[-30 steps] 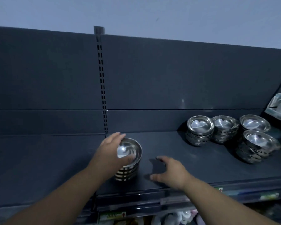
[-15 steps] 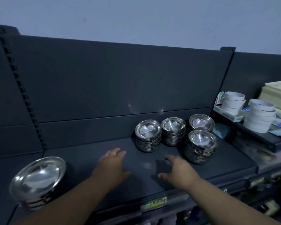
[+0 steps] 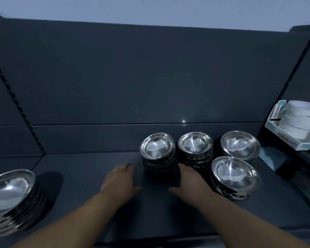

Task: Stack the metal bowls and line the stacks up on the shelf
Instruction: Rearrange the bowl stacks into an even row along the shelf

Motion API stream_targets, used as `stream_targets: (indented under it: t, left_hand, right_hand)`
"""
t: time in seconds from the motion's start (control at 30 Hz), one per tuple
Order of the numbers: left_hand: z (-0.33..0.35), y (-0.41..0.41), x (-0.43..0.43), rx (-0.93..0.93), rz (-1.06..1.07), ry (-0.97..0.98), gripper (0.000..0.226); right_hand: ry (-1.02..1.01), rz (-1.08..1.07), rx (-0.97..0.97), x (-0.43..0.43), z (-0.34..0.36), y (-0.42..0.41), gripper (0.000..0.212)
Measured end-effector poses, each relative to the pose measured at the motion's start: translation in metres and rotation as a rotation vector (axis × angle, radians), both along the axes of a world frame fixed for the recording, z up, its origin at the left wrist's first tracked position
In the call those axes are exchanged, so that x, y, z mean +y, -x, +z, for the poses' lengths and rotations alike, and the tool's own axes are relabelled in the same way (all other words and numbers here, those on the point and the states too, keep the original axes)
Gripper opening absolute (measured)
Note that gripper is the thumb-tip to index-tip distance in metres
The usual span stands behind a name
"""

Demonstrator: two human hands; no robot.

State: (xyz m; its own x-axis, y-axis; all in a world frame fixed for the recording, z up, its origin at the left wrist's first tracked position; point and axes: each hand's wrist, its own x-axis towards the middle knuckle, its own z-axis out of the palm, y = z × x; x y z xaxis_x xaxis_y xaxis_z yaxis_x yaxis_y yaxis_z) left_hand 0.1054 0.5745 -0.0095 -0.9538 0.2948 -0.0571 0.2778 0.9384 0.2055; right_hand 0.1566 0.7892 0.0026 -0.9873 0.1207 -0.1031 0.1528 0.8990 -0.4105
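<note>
Steel bowl stack (image 3: pixel 157 153) is sitting one o'clock from left hand (image 3: pixel 120 179), eleven from nearer right hand (image 3: pixel 190 181), all fingers loosely spread

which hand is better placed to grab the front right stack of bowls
Right. The right hand lies just beside that front stack; the left hand is farther off, nearer the back-left stack.

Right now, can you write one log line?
left hand: open | right hand: open | shiny round metal bowl stacks: on dark shelf
</note>
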Motion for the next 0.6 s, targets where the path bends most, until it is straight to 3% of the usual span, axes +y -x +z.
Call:
stream_targets:
  t: [0.2, 0.4, 0.6]
  left_hand:
    - [-0.014, 0.031, 0.011, -0.108, 0.013, -0.372, 0.11]
    - [-0.026, 0.044, 0.024, -0.284, -0.019, -0.774, 0.102]
    - [-0.032, 0.025, 0.008, -0.272, 0.097, -0.904, 0.09]
  right_hand:
    - [0.15, -0.06, 0.037, -0.004, -0.01, 0.023, 0.076]
    - [0.251, -0.122, 0.086, -0.012, -0.017, 0.035, 0.076]
    - [0.392, -0.115, 0.133, -0.028, -0.024, 0.031, 0.071]
